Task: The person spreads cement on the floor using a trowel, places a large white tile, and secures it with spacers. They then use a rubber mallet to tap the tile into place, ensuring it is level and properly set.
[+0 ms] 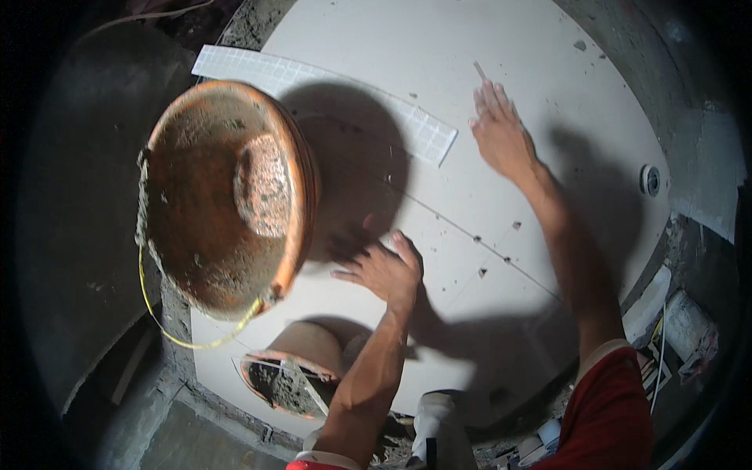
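My left hand [384,270] is palm down with its fingers spread over the broad, smooth, off-white tiled surface [439,305], just beside a large round orange bucket [301,180] with a grime-smeared inside. My right hand [505,141], farther forward, has its fingers straight and close together, near a short, thin brownish sliver [479,70]; I cannot tell whether they touch it. Between the bucket and that hand lies a long white grid-patterned strip [423,129]. A smaller bucket [313,345] of grey mortar sits by my left forearm.
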Demonstrator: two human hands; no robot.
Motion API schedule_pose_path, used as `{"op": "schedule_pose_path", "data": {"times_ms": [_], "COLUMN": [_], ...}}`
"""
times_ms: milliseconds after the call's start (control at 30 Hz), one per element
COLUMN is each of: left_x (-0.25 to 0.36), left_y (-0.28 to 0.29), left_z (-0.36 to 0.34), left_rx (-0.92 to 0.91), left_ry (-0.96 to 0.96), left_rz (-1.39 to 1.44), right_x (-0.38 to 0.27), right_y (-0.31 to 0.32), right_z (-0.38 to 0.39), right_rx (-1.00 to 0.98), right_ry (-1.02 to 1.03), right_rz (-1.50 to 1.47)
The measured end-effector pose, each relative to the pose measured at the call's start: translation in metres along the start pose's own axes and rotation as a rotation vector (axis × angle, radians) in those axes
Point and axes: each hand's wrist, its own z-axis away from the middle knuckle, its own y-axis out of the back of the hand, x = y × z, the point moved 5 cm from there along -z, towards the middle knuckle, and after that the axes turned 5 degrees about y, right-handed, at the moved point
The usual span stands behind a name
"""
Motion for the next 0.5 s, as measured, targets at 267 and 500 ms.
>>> {"op": "schedule_pose_path", "data": {"times_ms": [267,500], "left_x": [-0.001,-0.007], "left_y": [0.003,-0.012], "left_z": [0.003,0.007], "left_rx": [-0.181,-0.101], "left_ry": [0.115,0.089], "left_rz": [0.014,0.085], "right_x": [-0.169,-0.231], "right_y": [0.004,0.017], "right_z": [0.165,0.378], "right_rx": [-0.094,0.103], "right_ry": [0.029,0.016], "right_rz": [-0.407,-0.431]}}
